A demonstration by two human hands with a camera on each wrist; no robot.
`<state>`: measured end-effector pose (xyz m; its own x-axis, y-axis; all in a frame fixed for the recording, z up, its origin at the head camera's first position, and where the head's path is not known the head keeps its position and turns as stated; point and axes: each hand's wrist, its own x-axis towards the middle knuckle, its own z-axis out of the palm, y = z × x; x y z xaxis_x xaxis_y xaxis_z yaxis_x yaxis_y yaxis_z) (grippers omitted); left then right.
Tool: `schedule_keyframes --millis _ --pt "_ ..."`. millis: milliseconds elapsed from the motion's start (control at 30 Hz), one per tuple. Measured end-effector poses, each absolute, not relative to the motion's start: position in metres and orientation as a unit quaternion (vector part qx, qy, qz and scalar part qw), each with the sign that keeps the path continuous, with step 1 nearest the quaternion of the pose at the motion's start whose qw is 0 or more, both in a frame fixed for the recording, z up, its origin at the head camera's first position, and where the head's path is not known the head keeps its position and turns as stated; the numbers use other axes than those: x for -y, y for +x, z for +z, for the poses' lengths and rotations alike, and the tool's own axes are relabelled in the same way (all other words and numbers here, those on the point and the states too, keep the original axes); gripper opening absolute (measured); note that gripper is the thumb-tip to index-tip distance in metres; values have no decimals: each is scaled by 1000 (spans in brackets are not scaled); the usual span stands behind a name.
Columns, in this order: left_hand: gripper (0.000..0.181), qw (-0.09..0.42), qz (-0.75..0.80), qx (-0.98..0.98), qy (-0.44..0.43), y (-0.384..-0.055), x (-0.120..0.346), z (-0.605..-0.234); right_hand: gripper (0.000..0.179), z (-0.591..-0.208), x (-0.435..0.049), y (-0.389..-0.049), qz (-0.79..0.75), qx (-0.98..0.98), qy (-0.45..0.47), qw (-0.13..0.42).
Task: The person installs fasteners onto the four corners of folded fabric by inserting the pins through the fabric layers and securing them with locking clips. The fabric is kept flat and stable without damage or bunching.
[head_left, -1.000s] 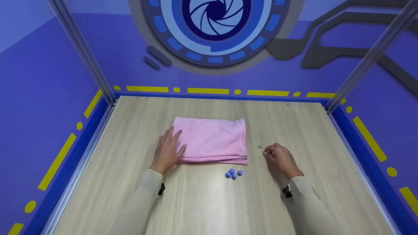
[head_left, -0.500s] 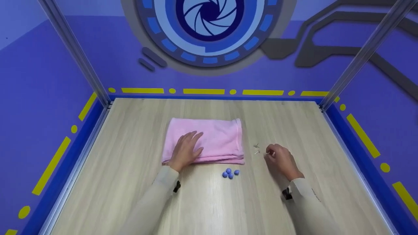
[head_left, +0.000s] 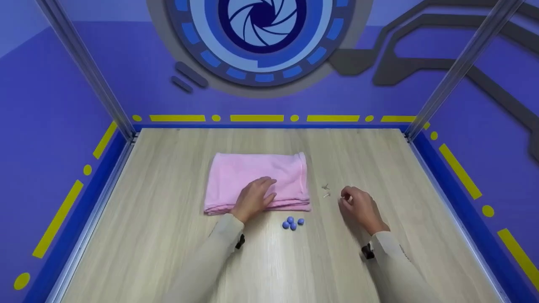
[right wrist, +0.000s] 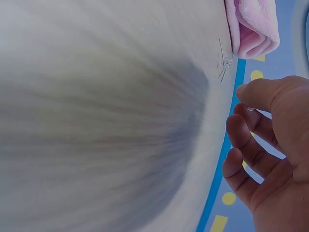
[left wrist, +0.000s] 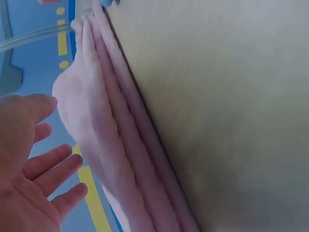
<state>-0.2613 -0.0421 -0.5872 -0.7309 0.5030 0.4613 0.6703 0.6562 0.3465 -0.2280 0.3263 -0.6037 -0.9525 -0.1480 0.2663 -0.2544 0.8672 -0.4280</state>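
A folded pink fleece cloth (head_left: pixel 257 179) lies mid-table, its stacked folds (left wrist: pixel 120 135) facing the person. My left hand (head_left: pixel 254 198) hovers low over its front edge; the fingers are spread and relaxed, holding nothing. To the right of the cloth, my right hand (head_left: pixel 358 208) has thumb and index finger together. Between those two fingertips a tiny clear, shiny piece (right wrist: pixel 250 109) shows in the right wrist view; it looks like the head of a clear-headed pin, mostly hidden. More thin metal pins (right wrist: pixel 223 63) with clear heads lie on the table between cloth and right hand.
Several small blue balls (head_left: pixel 290 223) sit in a cluster in front of the cloth's right corner. Blue-violet panels with yellow marks (head_left: pixel 257 118) and metal posts (head_left: pixel 467 67) enclose the wooden table (head_left: pixel 168 168) at the back and sides.
My left hand has moved right, from the cloth's left edge to over its front middle. My right hand has drawn slightly away from the pins on the table. The head view has shifted a little.
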Motion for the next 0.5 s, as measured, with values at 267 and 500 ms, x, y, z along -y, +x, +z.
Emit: schedule_keyframes --millis 267,500 --pt "28 151 -243 892 -351 -262 17 -592 8 -604 -331 -221 232 964 84 101" --pt "26 141 -228 893 -361 -261 -7 -593 10 -604 -335 -216 238 964 68 95"
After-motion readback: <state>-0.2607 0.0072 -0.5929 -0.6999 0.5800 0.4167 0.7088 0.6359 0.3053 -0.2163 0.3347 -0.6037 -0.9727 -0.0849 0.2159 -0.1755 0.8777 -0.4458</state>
